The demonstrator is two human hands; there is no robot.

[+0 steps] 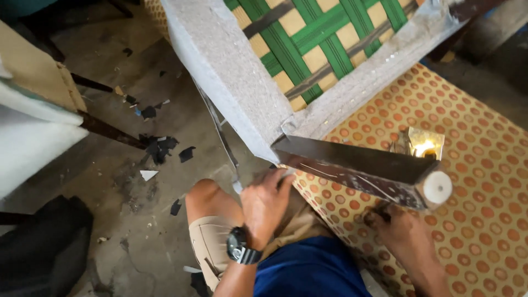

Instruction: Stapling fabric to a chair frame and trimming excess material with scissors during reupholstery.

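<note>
Beside left hand [268, 201], chair leg [363, 170] points right

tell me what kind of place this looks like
Likely an upholstery or furniture repair workshop: an upturned chair frame with bare green webbing, dark scraps on the concrete floor, patterned fabric spread out.

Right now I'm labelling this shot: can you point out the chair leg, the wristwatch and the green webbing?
chair leg [357, 168], head view, middle of its dark upper face.
wristwatch [238, 246], head view, black case on the left wrist.
green webbing [330, 27], head view, a strap across the seat underside.
</note>
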